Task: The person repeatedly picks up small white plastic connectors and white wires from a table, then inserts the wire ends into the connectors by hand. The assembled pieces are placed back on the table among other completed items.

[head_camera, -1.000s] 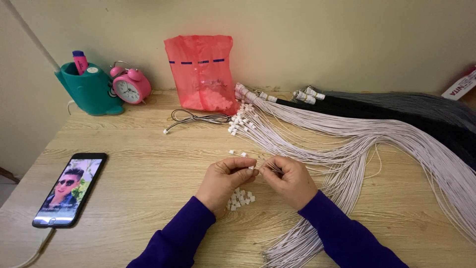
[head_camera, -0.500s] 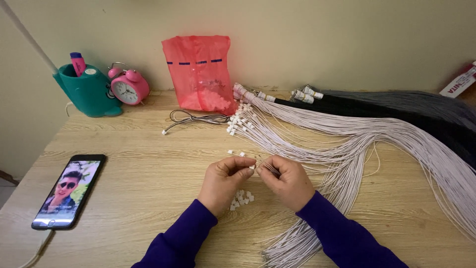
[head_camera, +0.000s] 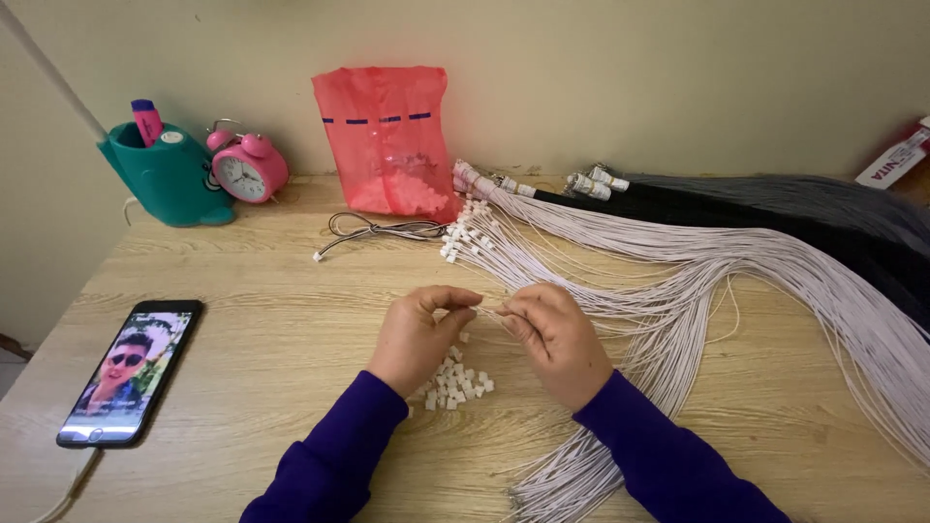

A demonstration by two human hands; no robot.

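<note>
Hands meet in the middle of the frame, over the light wooden table (head_camera: 252, 320). The left hand (head_camera: 418, 334) and the right hand (head_camera: 554, 339) both pinch one thin white cord (head_camera: 487, 311) between fingertips. Just below them lies a small pile of tiny white plastic caps (head_camera: 455, 383). A big bundle of white cords (head_camera: 697, 281) spreads to the right. At the lower left lies a black phone (head_camera: 131, 373). A red plastic bag (head_camera: 387, 140) leans on the wall at the top.

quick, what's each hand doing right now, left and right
Left hand: grip closed, pinching something small at the fingertips; what it is cannot be told.
Right hand: grip closed on a thin white cord.
</note>
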